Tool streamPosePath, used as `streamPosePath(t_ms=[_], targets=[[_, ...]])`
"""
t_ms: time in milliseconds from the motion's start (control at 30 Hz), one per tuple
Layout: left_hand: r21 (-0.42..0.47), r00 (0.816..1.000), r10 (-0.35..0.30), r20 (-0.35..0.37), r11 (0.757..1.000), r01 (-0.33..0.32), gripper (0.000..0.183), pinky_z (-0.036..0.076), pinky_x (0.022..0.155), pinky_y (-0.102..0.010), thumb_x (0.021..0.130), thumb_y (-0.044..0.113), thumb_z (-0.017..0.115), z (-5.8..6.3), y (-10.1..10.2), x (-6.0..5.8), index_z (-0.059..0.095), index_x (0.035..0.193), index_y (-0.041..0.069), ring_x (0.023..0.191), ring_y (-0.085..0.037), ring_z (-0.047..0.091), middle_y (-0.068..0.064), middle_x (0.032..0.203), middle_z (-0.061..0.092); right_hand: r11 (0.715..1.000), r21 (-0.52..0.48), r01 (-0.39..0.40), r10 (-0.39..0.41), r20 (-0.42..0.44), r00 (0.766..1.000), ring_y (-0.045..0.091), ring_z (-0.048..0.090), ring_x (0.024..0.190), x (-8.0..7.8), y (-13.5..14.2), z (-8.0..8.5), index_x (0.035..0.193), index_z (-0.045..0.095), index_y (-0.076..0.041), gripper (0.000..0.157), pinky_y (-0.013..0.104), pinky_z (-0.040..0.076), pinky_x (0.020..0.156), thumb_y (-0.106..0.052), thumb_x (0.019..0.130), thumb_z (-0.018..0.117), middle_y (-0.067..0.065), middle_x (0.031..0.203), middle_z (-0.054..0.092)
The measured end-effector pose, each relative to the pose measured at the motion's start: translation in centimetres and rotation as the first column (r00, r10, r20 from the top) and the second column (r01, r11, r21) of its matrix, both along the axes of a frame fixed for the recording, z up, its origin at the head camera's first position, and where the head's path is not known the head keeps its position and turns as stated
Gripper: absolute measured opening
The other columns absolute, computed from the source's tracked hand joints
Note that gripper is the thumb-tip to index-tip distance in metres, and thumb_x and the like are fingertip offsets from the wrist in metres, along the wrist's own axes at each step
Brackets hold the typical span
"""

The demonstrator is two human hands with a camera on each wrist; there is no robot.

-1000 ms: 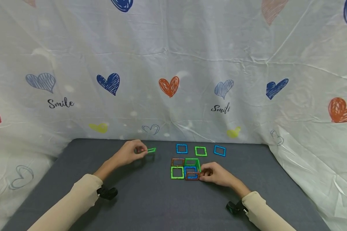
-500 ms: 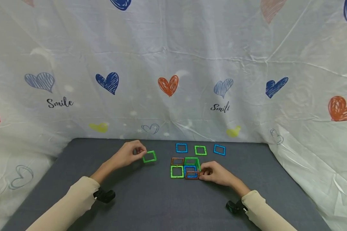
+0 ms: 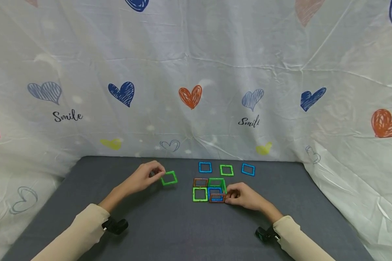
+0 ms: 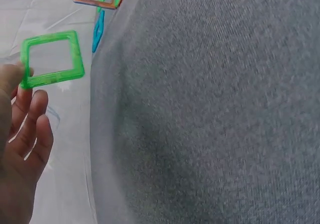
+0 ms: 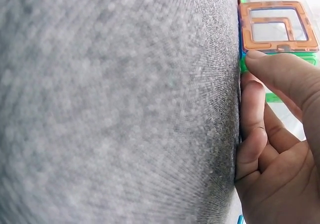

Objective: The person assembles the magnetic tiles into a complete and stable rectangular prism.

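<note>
My left hand point(image 3: 147, 176) pinches one edge of a green square magnetic tile point(image 4: 55, 78), held above the dark cloth. Its open frame faces the camera in the head view. To the right lies a cluster of joined tiles. An orange-brown magnetic tile point(image 5: 280, 47) stands upright at the cluster's front right, in front of a blue tile point(image 3: 215, 188). My right hand point(image 3: 245, 197) pinches its right lower corner, the thumb on the near side. Green tiles point(image 3: 217, 179) stand behind and right of the blue one. A flat green tile point(image 3: 200, 200) and a brown tile point(image 3: 200, 178) adjoin on the left.
Behind the cluster lie three loose tiles in a row: a blue tile point(image 3: 205, 162), a light green tile point(image 3: 227, 175) and another blue tile point(image 3: 248, 175). The dark table point(image 3: 183, 232) ends at a white curtain point(image 3: 215, 127) printed with hearts.
The green tile in my left hand has turned from nearly edge-on to showing its full square, and sits slightly lower. My right hand stays at the orange-brown tile.
</note>
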State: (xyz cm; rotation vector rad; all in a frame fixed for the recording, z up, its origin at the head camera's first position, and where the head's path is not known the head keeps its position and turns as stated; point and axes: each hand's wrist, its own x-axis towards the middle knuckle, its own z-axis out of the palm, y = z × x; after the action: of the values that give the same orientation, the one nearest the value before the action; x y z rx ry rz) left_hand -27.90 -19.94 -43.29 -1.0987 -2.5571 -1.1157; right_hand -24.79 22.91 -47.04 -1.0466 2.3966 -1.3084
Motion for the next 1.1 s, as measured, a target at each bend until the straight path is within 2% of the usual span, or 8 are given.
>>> streamPosePath(t_ms=[167, 333, 500, 1100], targets=[[0.043, 0.999, -0.025, 0.029, 0.999, 0.024, 0.006, 0.056, 0.067, -0.032, 0.096, 0.012, 0.074, 0.2, 0.1, 0.6, 0.075, 0.101, 0.008, 0.079, -0.01, 0.063, 0.008, 0.092, 0.063, 1.0, -0.003, -0.004, 0.004, -0.015, 1.0, 0.018, 0.061, 0.068, 0.0, 0.0, 0.0, 0.1, 0.072, -0.006, 0.006, 0.027, 0.049, 0.06, -0.003, 0.094, 0.074, 0.007, 0.085, 0.07], [0.088, 0.997, -0.071, 0.019, 0.994, 0.069, 0.004, 0.056, 0.063, -0.033, 0.094, 0.008, 0.076, -0.1, 0.2, 1.1, 0.076, 0.098, 0.01, 0.073, -0.013, 0.062, 0.006, 0.088, 0.062, 1.0, 0.004, -0.002, 0.002, -0.004, 1.0, 0.015, 0.06, 0.068, -0.1, 0.0, 0.0, 0.099, 0.073, -0.008, 0.005, 0.026, 0.049, 0.061, -0.006, 0.094, 0.075, 0.003, 0.084, 0.069], [0.114, 0.996, -0.086, 0.013, 0.99, 0.084, 0.007, 0.055, 0.061, -0.033, 0.092, 0.004, 0.077, -0.4, 0.4, 1.5, 0.076, 0.098, 0.008, 0.071, -0.015, 0.061, 0.003, 0.088, 0.062, 1.0, -0.001, -0.015, 0.015, -0.019, 1.0, 0.013, 0.059, 0.067, -0.1, 0.0, 0.0, 0.098, 0.073, -0.009, 0.005, 0.026, 0.049, 0.059, -0.006, 0.094, 0.074, 0.002, 0.083, 0.069], [0.172, 0.986, -0.159, 0.056, 0.974, 0.148, 0.005, 0.055, 0.06, -0.032, 0.095, 0.006, 0.074, -1.1, 2.2, 2.6, 0.076, 0.098, 0.007, 0.069, -0.015, 0.061, 0.002, 0.086, 0.062, 1.0, -0.007, -0.014, 0.014, -0.01, 1.0, 0.014, 0.059, 0.067, -0.1, -0.1, 0.0, 0.099, 0.073, -0.008, 0.005, 0.025, 0.049, 0.059, -0.006, 0.095, 0.074, 0.004, 0.084, 0.069]])
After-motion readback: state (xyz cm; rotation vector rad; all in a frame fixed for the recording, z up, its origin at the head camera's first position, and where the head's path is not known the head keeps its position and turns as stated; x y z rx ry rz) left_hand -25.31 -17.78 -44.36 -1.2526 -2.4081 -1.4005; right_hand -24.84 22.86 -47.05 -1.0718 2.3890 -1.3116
